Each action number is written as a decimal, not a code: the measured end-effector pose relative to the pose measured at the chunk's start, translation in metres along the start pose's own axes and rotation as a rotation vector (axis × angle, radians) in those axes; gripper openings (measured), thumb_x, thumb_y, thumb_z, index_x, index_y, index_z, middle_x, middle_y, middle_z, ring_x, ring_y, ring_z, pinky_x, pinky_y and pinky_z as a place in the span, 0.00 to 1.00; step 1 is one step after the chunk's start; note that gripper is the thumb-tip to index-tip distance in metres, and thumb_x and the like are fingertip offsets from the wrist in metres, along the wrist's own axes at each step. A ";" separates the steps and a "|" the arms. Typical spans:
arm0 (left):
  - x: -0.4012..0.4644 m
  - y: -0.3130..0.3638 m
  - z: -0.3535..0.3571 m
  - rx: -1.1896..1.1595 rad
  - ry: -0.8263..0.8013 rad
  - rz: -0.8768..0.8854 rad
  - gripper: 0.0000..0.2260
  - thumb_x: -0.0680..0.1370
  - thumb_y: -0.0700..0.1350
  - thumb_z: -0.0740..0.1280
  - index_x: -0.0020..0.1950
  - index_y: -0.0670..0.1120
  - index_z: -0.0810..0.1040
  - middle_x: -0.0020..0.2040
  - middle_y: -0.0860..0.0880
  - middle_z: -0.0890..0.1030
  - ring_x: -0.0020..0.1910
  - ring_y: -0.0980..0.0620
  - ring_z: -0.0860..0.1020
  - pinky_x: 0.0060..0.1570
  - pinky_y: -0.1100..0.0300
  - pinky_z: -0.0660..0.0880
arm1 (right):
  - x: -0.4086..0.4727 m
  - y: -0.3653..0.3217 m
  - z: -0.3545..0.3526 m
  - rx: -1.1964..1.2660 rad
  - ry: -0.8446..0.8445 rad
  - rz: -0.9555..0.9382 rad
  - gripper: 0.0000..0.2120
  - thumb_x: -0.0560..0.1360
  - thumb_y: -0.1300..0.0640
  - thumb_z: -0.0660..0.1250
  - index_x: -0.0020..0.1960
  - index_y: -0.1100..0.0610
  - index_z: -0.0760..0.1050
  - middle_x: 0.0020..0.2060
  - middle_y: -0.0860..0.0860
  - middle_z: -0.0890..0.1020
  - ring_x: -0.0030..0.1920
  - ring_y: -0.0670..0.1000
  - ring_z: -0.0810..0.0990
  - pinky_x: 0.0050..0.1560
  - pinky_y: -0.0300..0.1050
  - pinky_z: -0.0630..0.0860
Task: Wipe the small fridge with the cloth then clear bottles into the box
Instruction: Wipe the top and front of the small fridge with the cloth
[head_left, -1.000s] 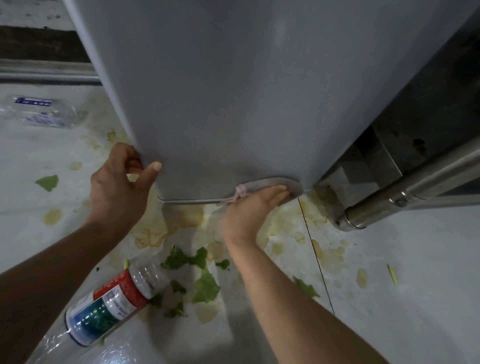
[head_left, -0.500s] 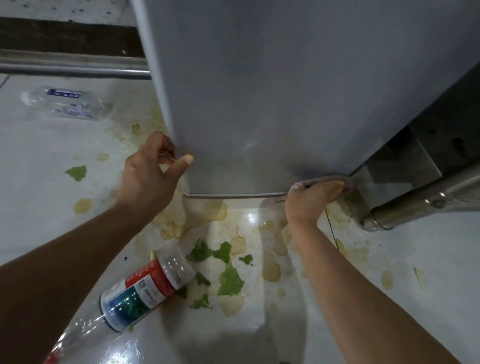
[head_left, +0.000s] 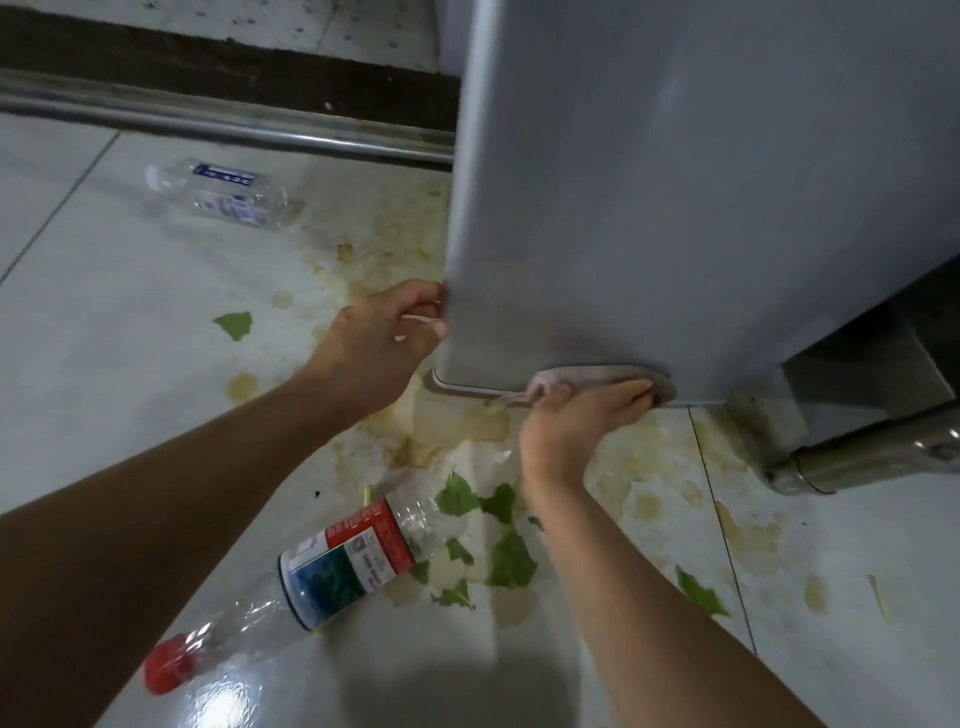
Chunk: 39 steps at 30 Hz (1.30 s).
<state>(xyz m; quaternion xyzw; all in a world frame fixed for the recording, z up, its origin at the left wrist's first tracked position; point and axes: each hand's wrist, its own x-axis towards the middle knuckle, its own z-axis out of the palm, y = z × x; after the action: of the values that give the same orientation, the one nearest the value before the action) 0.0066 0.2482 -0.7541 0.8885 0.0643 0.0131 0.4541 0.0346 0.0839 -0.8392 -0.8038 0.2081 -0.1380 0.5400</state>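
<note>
The small grey fridge (head_left: 675, 208) fills the upper right of the head view, standing on a stained white floor. My right hand (head_left: 576, 421) presses a pale cloth (head_left: 597, 375) flat against the fridge's bottom front edge, fingers straight. My left hand (head_left: 379, 348) grips the fridge's lower left corner, fingers curled round the edge. A clear plastic bottle with a red and green label and a red cap (head_left: 332, 566) lies on the floor under my arms. A second clear bottle with a blue label (head_left: 223, 195) lies farther off at the left.
Green leaf scraps (head_left: 511, 561) and yellowish spill stains (head_left: 447, 426) cover the floor in front of the fridge. A steel rail (head_left: 223, 127) runs along the back wall. A steel tube leg (head_left: 872, 457) and dark cabinet sit right of the fridge.
The view has shifted left, so the fridge sits further right in frame. My right hand has slid the cloth leftwards along the bottom edge. My left hand stays at the corner, its thumb no longer on the front face.
</note>
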 end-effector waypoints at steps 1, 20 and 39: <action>-0.001 0.000 0.000 -0.025 -0.005 -0.004 0.12 0.77 0.44 0.63 0.60 0.53 0.76 0.51 0.58 0.79 0.47 0.66 0.76 0.47 0.78 0.67 | 0.013 0.004 -0.009 0.019 0.043 0.005 0.37 0.76 0.72 0.57 0.73 0.70 0.34 0.74 0.59 0.40 0.68 0.41 0.56 0.67 0.27 0.53; -0.023 -0.002 -0.007 -0.097 0.021 -0.119 0.15 0.78 0.43 0.63 0.65 0.51 0.72 0.61 0.52 0.76 0.56 0.56 0.75 0.49 0.64 0.69 | 0.009 -0.026 -0.096 -0.121 0.023 -0.850 0.14 0.69 0.75 0.66 0.51 0.65 0.69 0.54 0.60 0.68 0.53 0.55 0.71 0.55 0.37 0.71; -0.043 -0.013 -0.010 -0.044 0.056 -0.277 0.13 0.77 0.42 0.65 0.60 0.51 0.75 0.56 0.52 0.79 0.53 0.54 0.78 0.52 0.60 0.73 | 0.132 0.020 -0.114 -1.380 -0.398 -2.053 0.26 0.68 0.67 0.65 0.66 0.62 0.67 0.62 0.55 0.68 0.65 0.58 0.64 0.76 0.56 0.43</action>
<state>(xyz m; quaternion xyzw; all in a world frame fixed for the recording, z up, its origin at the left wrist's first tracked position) -0.0384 0.2583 -0.7569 0.8602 0.1986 -0.0235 0.4691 0.0955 -0.0789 -0.8150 -0.7165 -0.5698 -0.2333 -0.3280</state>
